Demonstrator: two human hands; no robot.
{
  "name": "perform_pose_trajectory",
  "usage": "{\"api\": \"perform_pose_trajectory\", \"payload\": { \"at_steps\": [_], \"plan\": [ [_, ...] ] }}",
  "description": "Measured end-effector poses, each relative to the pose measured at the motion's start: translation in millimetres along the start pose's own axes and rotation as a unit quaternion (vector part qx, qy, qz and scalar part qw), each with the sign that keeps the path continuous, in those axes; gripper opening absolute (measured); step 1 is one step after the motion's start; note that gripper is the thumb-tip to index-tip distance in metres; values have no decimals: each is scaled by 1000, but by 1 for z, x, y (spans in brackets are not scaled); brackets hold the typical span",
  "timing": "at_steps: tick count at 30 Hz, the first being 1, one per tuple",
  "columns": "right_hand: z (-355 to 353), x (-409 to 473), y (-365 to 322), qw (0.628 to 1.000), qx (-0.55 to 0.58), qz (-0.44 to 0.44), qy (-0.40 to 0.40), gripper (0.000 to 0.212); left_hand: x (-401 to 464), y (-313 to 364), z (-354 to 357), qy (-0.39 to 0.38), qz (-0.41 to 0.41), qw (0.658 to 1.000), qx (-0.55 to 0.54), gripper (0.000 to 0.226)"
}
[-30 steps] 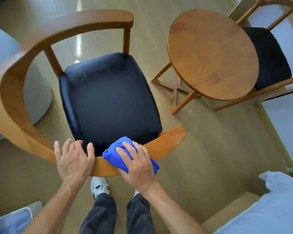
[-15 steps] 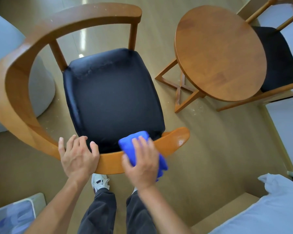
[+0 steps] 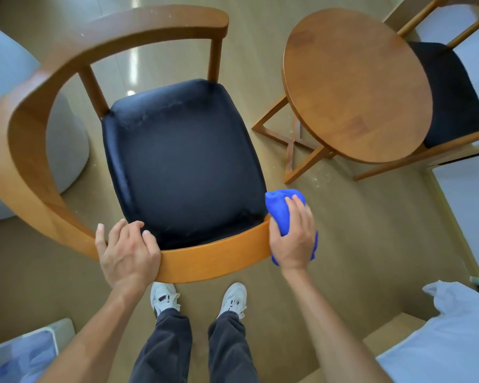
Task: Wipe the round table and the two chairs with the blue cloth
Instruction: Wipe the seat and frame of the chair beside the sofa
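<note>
Lower centre: right hand [image 3: 293, 236] grips blue cloth [image 3: 281, 210] on chair [image 3: 213, 261] rail (end); left hand [image 3: 127, 250] clasps rail.

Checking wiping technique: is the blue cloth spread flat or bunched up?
Bunched up: the blue cloth bulges in a wad under the right hand.
</note>
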State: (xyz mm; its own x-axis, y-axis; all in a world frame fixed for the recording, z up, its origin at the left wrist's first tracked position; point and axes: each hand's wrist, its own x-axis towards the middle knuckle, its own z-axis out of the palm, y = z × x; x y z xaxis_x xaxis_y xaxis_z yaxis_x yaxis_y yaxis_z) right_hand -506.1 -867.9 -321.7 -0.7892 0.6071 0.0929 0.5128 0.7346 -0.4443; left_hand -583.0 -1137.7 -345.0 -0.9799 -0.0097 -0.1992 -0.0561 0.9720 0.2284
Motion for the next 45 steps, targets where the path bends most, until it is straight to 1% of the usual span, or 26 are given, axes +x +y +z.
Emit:
{"api": "perform_pose_trajectory", "payload": {
  "at_steps": [2, 5, 6, 8, 10, 12, 13, 14, 16, 17, 18, 20, 21, 23, 25, 27, 29, 31, 33, 35, 36, 38, 39, 41, 43, 45],
  "plan": [
    [15, -33, -35, 1000, -10, -15, -9, 49, 0, 0, -1, -7, -3, 1000, -9, 47],
    [32, -92, -99, 996, 40, 5, -75, 54, 0, -1, -6, -21, 8, 999, -31, 50],
    [36, -105, -120, 993, 52, 20, -100, 57, 0, -1, -10, -20, 4, 998, -64, 50],
    [42, -121, -152, 982, 83, 48, -163, 63, 1, 0, -22, -4, -14, 986, -168, 51],
    [40, -120, -164, 950, 177, 86, -242, 56, -9, 7, -35, 14, -11, 968, -251, 54],
    [27, -108, -156, 895, 304, 134, -297, 47, -31, 21, -41, 8, 31, 962, -273, 60],
    [19, -100, -145, 887, 330, 126, -296, 45, -45, 29, -40, -2, 56, 964, -260, 64],
    [11, -89, -134, 899, 325, 107, -273, 45, -57, 37, -36, -11, 76, 969, -236, 66],
    [6, -63, -101, 950, 241, 48, -193, 43, -72, 53, -26, -17, 100, 981, -164, 68],
    [8, -49, -86, 966, 193, 33, -169, 40, -75, 61, -20, -13, 105, 986, -130, 66],
    [11, -35, -74, 974, 151, 19, -168, 36, -75, 67, -15, -1, 106, 989, -105, 61],
    [24, -19, -64, 974, 93, 5, -204, 31, -75, 75, -7, 21, 123, 990, -70, 52],
    [31, -17, -62, 977, 63, -2, -202, 31, -75, 76, -3, 29, 147, 987, -52, 48],
    [42, -20, -62, 988, -9, -41, -150, 37, -72, 71, 3, 45, 204, 978, -28, 39],
    [44, -21, -63, 986, -67, -67, -137, 40, -65, 62, 5, 65, 261, 963, -33, 34],
    [46, -22, -59, 983, -95, -83, -135, 41, -54, 46, 1, 69, 325, 942, -44, 30],
    [48, -23, -56, 981, -106, -86, -135, 42, -36, 14, -11, 63, 364, 929, -30, 28],
    [51, -23, -55, 982, -107, -93, -127, 43, 0, -36, -31, 78, 363, 929, 5, 28],
    [53, -24, -57, 984, -105, -91, -113, 44, 45, -83, -62, 103, 362, 924, 74, 27],
    [54, -22, -57, 984, -112, -88, -107, 44, 82, -106, -85, 104, 373, 913, 129, 29],
    [54, -22, -58, 983, -116, -85, -110, 44, 90, -106, -90, 101, 362, 917, 136, 29],
    [54, -24, -58, 982, -125, -88, -113, 44, 81, -93, -86, 107, 322, 934, 112, 26],
    [54, -24, -58, 981, -129, -94, -110, 45, 66, -83, -77, 104, 317, 939, 87, 25],
    [55, -25, -59, 980, -135, -101, -106, 47, 22, -57, -52, 80, 324, 943, 18, 23],
    [55, -27, -61, 980, -141, -109, -83, 48, -13, -28, -33, 52, 308, 948, -63, 21],
    [57, -31, -72, 980, -138, -130, -57, 46, -25, -11, -24, 36, 299, 950, -89, 19]
  ]
}}
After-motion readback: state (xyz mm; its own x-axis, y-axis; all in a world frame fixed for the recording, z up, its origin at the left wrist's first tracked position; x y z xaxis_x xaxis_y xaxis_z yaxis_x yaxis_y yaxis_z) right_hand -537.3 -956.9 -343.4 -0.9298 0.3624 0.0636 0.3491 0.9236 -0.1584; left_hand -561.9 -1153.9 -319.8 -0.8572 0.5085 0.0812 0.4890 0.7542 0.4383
